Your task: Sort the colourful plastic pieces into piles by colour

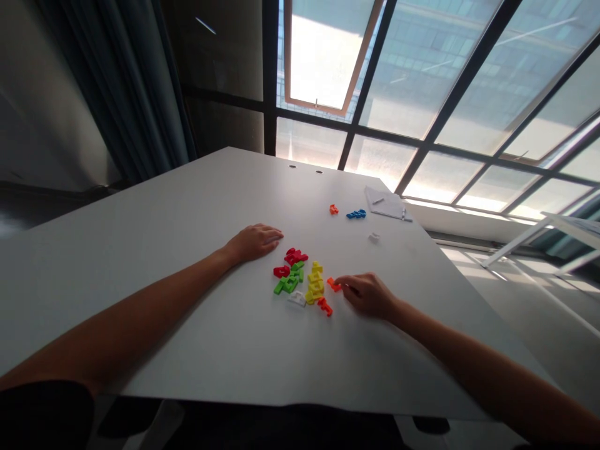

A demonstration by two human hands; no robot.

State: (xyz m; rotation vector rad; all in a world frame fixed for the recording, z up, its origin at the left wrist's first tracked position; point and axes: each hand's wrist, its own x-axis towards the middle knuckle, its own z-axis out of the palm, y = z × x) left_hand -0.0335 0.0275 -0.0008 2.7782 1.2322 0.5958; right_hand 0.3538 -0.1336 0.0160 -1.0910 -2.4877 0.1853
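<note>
My left hand (255, 242) lies palm down on the white table (197, 212), fingers stretched out and holding nothing. Just right of its fingertips is a loose cluster of small plastic block pieces: red pieces (296, 255), green pieces (287, 285), a column of yellow pieces (315, 284) and a white piece (297, 299). My right hand (368, 295) is curled, its fingertips on an orange piece (332, 284) beside the yellow column. Nearer to me lies another group of orange pieces (325, 306), apart from that hand.
Farther back on the table are a small orange piece (334, 209), a group of blue pieces (356, 214) and a white piece (374, 237). Paper sheets (388, 204) with a pen-like item lie near the right edge. Large windows (398, 69) stand behind, a dark curtain (140, 81) at left.
</note>
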